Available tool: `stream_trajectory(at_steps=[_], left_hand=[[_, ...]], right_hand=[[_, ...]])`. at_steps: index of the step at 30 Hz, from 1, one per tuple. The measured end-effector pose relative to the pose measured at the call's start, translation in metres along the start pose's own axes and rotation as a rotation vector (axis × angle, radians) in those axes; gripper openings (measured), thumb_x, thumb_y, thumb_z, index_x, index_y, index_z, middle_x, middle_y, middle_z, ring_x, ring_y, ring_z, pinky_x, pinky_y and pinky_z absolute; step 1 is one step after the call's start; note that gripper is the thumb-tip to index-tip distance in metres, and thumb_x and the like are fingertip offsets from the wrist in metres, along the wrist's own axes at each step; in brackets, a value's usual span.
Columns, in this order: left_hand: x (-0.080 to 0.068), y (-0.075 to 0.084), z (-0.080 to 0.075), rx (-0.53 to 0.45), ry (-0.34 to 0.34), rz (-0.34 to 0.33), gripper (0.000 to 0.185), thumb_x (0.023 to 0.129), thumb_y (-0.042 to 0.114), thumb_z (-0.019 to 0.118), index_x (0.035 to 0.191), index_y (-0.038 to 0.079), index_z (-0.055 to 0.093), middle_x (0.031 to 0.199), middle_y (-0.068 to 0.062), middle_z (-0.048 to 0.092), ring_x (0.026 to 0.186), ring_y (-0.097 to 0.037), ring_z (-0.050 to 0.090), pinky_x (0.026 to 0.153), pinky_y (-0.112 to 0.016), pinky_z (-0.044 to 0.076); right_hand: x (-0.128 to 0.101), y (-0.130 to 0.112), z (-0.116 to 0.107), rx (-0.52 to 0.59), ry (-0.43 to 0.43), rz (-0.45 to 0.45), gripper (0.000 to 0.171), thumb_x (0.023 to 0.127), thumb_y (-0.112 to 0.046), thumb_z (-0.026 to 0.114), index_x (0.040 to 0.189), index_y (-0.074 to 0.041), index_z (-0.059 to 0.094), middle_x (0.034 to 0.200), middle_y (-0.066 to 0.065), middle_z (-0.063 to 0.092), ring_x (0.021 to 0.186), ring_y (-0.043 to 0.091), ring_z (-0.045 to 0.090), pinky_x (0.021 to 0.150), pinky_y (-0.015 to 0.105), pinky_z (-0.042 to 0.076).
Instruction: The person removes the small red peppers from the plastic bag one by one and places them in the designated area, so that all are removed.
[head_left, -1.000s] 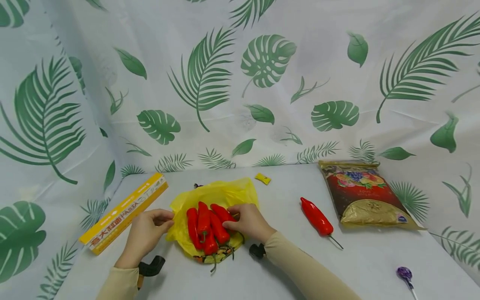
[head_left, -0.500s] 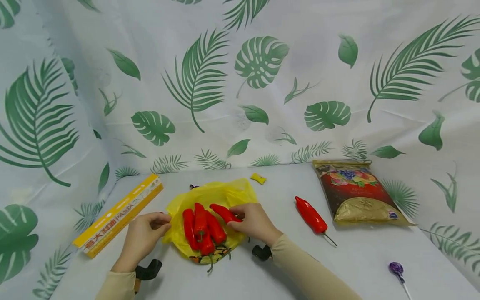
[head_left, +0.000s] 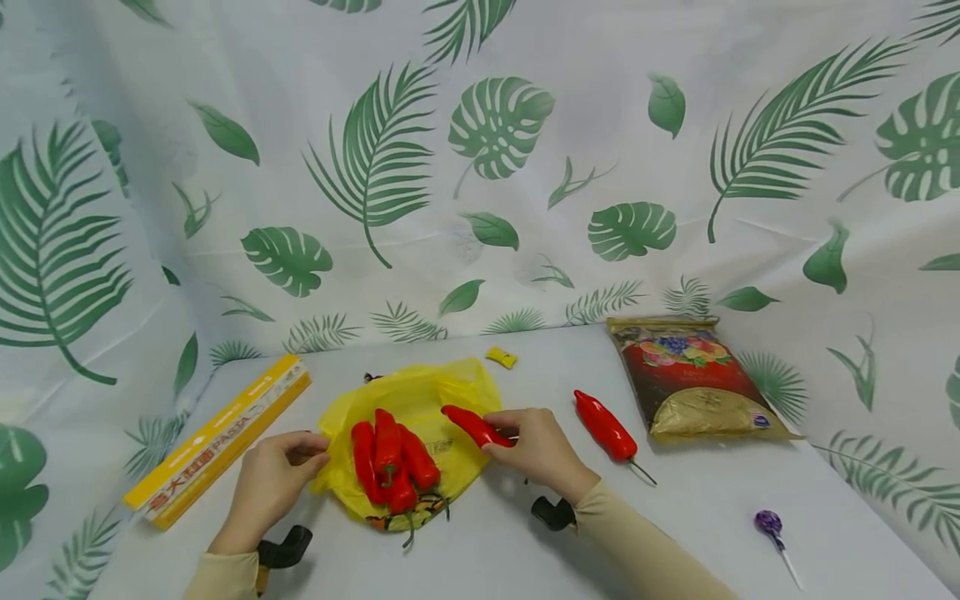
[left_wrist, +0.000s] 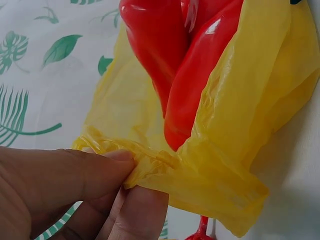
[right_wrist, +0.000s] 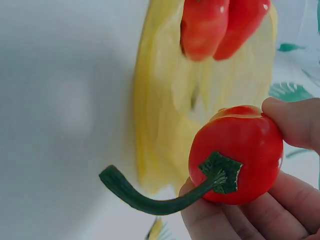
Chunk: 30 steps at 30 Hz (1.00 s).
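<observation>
A yellow plastic bag [head_left: 420, 408] lies on the table with several red peppers [head_left: 390, 457] on it. My left hand [head_left: 273, 479] pinches the bag's left edge [left_wrist: 150, 165] between thumb and fingers. My right hand [head_left: 536, 446] holds one red pepper [head_left: 474, 426] by its stem end, lifted over the bag's right side; in the right wrist view that pepper [right_wrist: 235, 155] shows its green stem. Another red pepper [head_left: 603, 427] lies alone to the right of my right hand.
A long yellow pasta box [head_left: 217, 437] lies at the left. A red and gold snack packet [head_left: 690, 379] sits at the right, a small yellow sweet [head_left: 501, 357] behind the bag, a purple lollipop [head_left: 768, 525] near the front right. A leaf-print cloth backs the table.
My right hand has taken one pepper from the pile and drawn it to the right, off the others. The left hand keeps its pinch on the bag edge.
</observation>
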<state>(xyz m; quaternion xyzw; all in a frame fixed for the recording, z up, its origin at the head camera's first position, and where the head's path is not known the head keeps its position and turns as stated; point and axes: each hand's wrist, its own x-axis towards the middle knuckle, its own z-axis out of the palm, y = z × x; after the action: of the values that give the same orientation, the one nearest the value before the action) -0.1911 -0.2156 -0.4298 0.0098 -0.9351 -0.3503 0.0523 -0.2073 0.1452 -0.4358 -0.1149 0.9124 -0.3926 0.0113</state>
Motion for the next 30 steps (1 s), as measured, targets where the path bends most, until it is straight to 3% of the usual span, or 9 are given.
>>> stream_trajectory(at_steps=[7,17,30], left_hand=[[0.002,-0.001,0.003,-0.025,-0.032,-0.049,0.016,0.091,0.011,0.08,0.106,0.009,0.079,0.1,-0.008,0.079,0.088,-0.018,0.071,0.066,-0.023,0.055],[0.002,0.0,0.004,-0.025,-0.034,-0.032,0.017,0.09,0.011,0.08,0.107,0.007,0.079,0.099,-0.009,0.079,0.087,-0.018,0.071,0.063,-0.022,0.052],[0.004,0.006,0.005,-0.017,-0.049,-0.04,0.016,0.091,0.012,0.079,0.106,0.008,0.079,0.098,-0.008,0.079,0.083,-0.017,0.07,0.063,-0.023,0.054]], right_hand=[[-0.011,0.014,-0.018,0.012,0.077,0.047,0.041,0.086,-0.022,0.086,0.126,-0.014,0.076,0.113,0.002,0.079,0.092,0.013,0.07,0.075,0.03,0.063],[-0.03,0.05,-0.043,-0.161,0.185,0.05,0.041,0.084,-0.019,0.086,0.123,-0.009,0.077,0.113,0.008,0.08,0.094,0.019,0.076,0.082,0.038,0.06],[-0.046,0.076,-0.058,-0.277,0.199,0.128,0.046,0.083,-0.018,0.086,0.125,-0.004,0.074,0.119,0.021,0.075,0.102,0.033,0.068,0.089,0.052,0.058]])
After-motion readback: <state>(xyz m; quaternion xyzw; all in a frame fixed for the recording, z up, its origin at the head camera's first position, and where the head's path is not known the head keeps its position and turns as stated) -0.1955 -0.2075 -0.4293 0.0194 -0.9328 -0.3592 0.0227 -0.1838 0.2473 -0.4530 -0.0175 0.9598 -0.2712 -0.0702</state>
